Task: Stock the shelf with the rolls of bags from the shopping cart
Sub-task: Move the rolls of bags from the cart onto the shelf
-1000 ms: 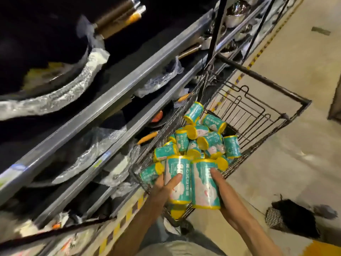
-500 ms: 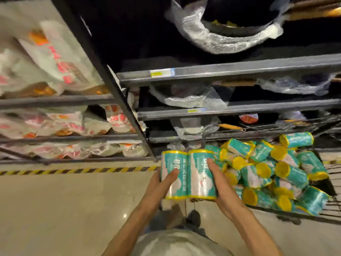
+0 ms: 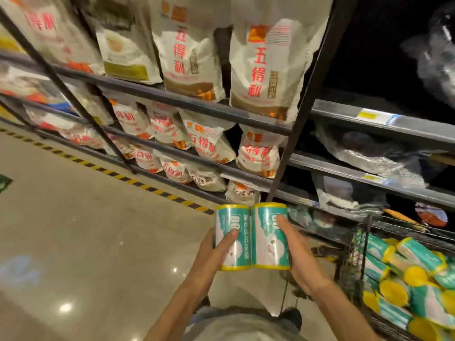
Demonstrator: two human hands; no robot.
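Since half a second ago the view has swung left: the two rolls of bags have come away from the shopping cart (image 3: 354,254), which now sits at the lower right edge, and stand before a bay of white sacks that was off to the left before.

Both rolls are upright, side by side and touching, held in the air above the floor (image 3: 86,230) and just below the lowest shelf edge. The left roll (image 3: 232,238) is teal and white with yellow ends; the left hand (image 3: 214,254) cups its outer side, thumb laid across the front, so that grip is curled round it. The right roll (image 3: 269,236) looks the same; the right hand (image 3: 298,257) wraps its outer side with the thumb pressed on the front label, also curled round it.

More rolls of bags (image 3: 406,274) lie heaped in the cart's wire basket, on their sides at mixed angles, yellow ends showing.

Behind the held rolls a dark upright post (image 3: 307,99) divides the shelving. Left of it, grey shelves (image 3: 172,97) carry rows of white sacks (image 3: 266,57) with red characters, standing upright on several levels. Right of the post, shelves hold goods in clear plastic wrap (image 3: 369,153), blurred and dim. A yellow-and-black striped line (image 3: 123,177) runs along the glossy floor at the foot of the shelving.
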